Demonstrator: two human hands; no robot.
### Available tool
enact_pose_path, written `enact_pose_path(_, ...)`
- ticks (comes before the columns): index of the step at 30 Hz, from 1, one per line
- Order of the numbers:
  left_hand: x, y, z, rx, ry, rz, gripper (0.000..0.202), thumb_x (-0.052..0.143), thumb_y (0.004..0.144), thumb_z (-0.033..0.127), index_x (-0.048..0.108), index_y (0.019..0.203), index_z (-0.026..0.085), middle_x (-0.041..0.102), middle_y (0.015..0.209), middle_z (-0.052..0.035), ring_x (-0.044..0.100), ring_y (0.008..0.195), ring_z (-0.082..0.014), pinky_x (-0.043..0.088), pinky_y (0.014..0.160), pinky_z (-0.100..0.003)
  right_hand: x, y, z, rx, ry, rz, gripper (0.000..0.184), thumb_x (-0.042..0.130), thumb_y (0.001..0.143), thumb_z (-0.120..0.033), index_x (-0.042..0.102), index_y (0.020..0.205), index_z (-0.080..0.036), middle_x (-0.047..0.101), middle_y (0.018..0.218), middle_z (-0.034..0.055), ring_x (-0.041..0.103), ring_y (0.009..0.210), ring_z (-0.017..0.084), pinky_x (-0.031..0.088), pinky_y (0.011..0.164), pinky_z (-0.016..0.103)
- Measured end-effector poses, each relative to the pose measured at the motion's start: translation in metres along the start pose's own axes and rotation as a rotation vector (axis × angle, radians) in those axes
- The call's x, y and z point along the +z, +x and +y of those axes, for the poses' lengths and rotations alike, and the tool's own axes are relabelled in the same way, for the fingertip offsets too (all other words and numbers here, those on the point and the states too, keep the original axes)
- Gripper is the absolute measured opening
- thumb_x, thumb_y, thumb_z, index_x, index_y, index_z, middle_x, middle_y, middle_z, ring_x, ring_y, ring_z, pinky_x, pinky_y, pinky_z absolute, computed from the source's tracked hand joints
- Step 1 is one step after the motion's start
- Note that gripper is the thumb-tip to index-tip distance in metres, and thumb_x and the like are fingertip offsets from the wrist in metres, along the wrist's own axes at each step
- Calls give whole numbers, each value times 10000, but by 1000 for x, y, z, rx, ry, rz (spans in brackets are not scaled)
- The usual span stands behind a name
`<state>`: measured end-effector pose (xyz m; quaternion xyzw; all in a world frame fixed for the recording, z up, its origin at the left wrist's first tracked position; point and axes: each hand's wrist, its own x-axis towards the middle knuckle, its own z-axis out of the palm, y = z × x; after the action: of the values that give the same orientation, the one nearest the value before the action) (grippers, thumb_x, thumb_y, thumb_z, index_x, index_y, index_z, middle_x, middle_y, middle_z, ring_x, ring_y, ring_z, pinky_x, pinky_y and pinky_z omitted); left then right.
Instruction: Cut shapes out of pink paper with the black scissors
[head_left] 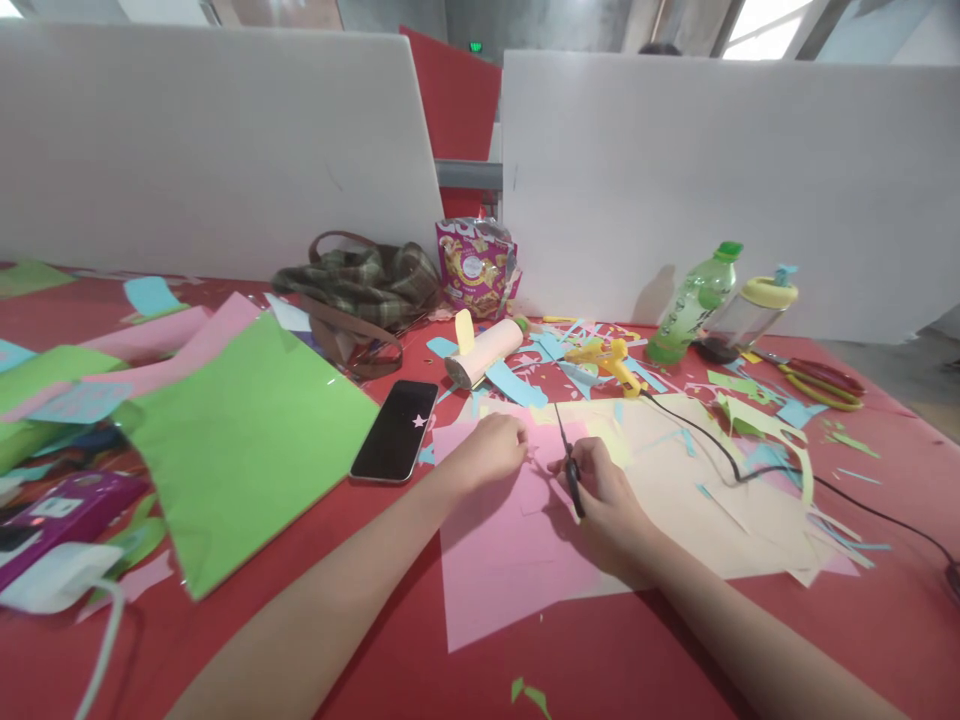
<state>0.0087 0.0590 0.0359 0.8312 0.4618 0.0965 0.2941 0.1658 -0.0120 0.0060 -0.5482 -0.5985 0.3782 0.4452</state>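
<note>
My right hand (607,505) is closed round the handles of small black scissors (568,455), whose blades point away from me over a pink paper sheet (502,560). My left hand (491,452) rests on the pink sheet's far edge with its fingers curled, pinching the paper. The pink sheet lies on the red table (645,660), partly under a cream sheet (697,500). Both forearms reach in from the bottom of the view.
A black phone (395,430) lies left of my hands, beside a large green sheet (247,440). Behind are a paper roll (484,352), yellow glue gun (607,362) with black cord, green bottle (694,300), snack bag (476,265), plaid bag (360,285), red-handled scissors (817,380) and scattered paper scraps.
</note>
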Motion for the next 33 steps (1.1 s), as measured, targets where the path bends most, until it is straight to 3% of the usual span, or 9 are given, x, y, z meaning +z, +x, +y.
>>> enact_pose_path(6,12,3,1,86,14,89,200,399,726,185,573,631,157,566,738,-49,496,775,-171,377,702,-268,0,3,1,-19,-78,-49,108,472,732,-257,384,764,-205,555,747,23,501,666,154,400,592,285)
enact_pose_path(16,29,12,-7,57,19,207,180,426,699,174,587,623,159,475,854,-70,423,891,-208,359,785,-333,1,6,9,-39,-60,-53,144,445,761,-314,345,775,-211,532,696,5,511,649,152,410,600,287)
enact_pose_path(33,40,18,-14,107,32,297,181,427,728,213,590,662,167,451,831,-54,442,849,-176,387,765,-308,0,4,9,-23,-60,-52,114,426,778,-293,347,777,-211,533,708,4,513,664,148,403,606,278)
